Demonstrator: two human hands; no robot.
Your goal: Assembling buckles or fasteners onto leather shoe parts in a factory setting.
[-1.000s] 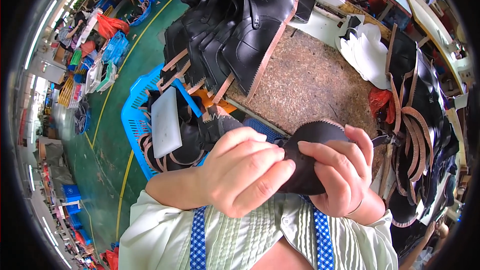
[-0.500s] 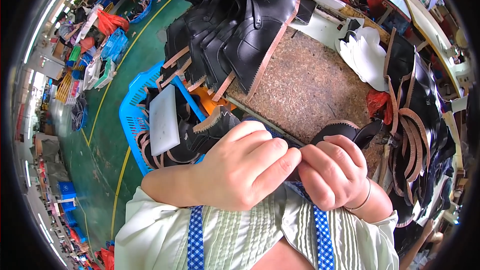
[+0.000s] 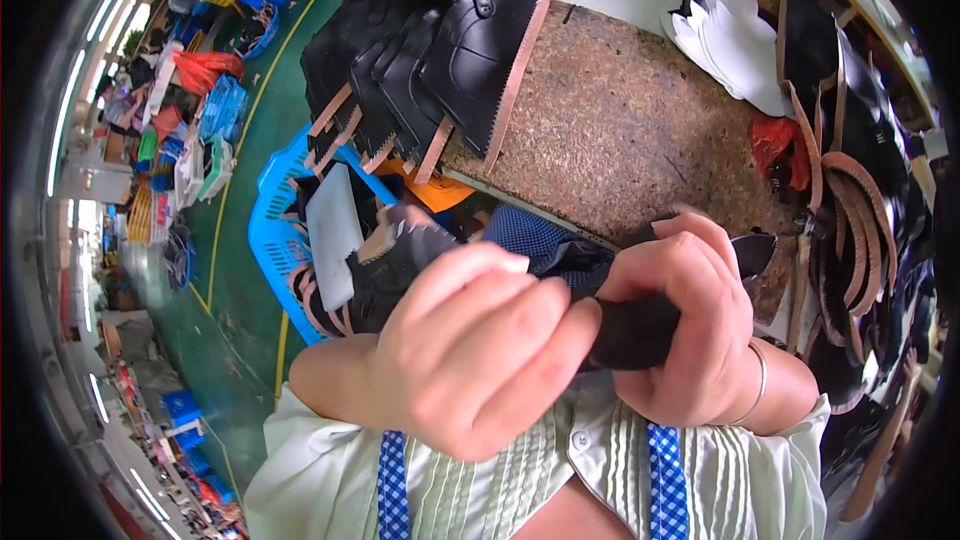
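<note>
In front of my chest, both hands are closed on a black leather piece (image 3: 636,332) with a tan, toothed edge strip showing past my left wrist. My left hand (image 3: 480,350) grips it with curled fingers and covers much of it. Close beside, my right hand (image 3: 690,315) has thumb and fingers wrapped round the dark part between the hands. Past my hands lies a worn, speckled brown work board (image 3: 620,120). Overlapping black leather shoe uppers (image 3: 480,70) with tan toothed edges lie at its far left, some hanging over the edge.
A blue plastic basket (image 3: 268,210) at left holds leather pieces and a white block (image 3: 334,230). White cut pieces (image 3: 735,45) and a red plastic bag (image 3: 782,148) lie at the board's right. More black leather pieces (image 3: 860,190) hang at far right. Green floor (image 3: 255,160) stretches left.
The black leather piece shows more between my hands. My right hand has shifted slightly right and its fingers have opened into a rounder grip. The whole view has shifted a little.
</note>
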